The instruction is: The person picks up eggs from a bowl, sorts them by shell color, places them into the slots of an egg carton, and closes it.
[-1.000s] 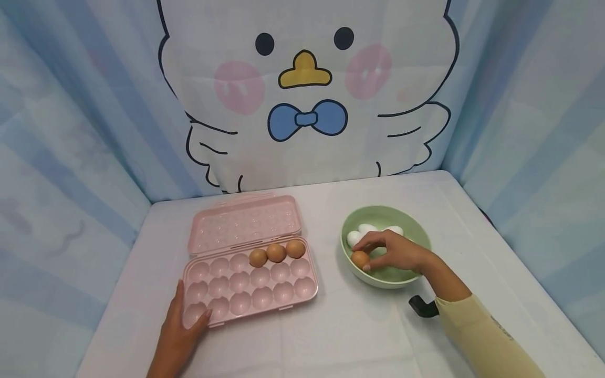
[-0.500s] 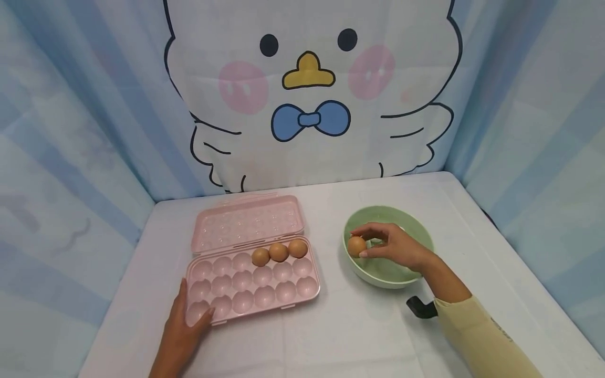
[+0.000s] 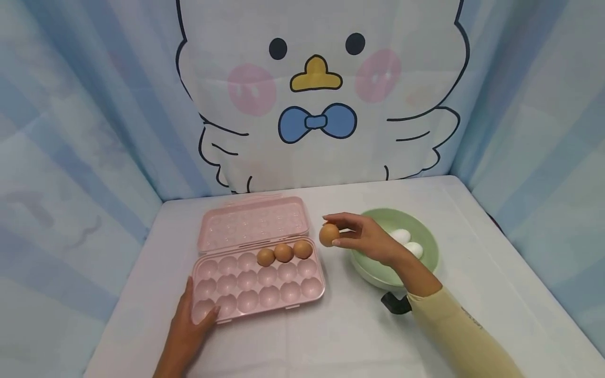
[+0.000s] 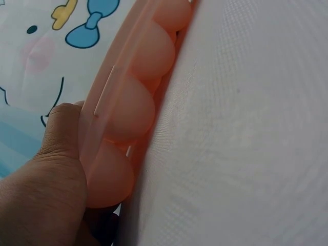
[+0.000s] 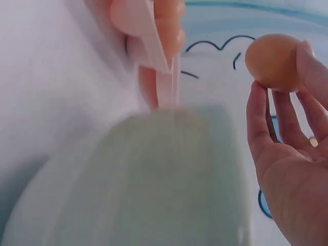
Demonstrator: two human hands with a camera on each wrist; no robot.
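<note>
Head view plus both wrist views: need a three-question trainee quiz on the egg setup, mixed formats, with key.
1. Multiple choice: what is the right hand holding?
A) a white egg
B) a brown egg
C) the carton lid

2. True or false: white eggs are visible in the green bowl.

3. Fill in: the left hand is at the near left corner of the pink egg carton, and ___ brown eggs sit in the carton's row nearest the open lid.

Key: 1. B; 2. True; 3. three
</note>
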